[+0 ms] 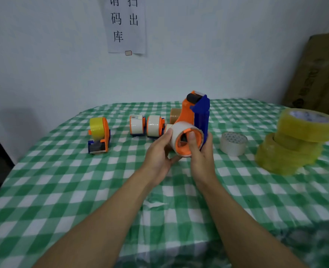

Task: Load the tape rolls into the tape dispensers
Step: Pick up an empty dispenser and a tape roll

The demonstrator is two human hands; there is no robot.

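Observation:
An orange and blue tape dispenser is held upright above the middle of the table, its black roller end up. A white tape roll sits on its orange hub. My left hand grips the roll's left side. My right hand holds the dispenser from below, thumb pressed into the hub. On the table behind stand a dispenser with a yellow roll and two dispensers with white rolls. A brown roll is half hidden behind the held dispenser.
A loose clear tape roll lies right of my hands. A stack of yellow rolls stands at the right table edge. The green checked tablecloth covers the table. The wall with a paper notice is close behind.

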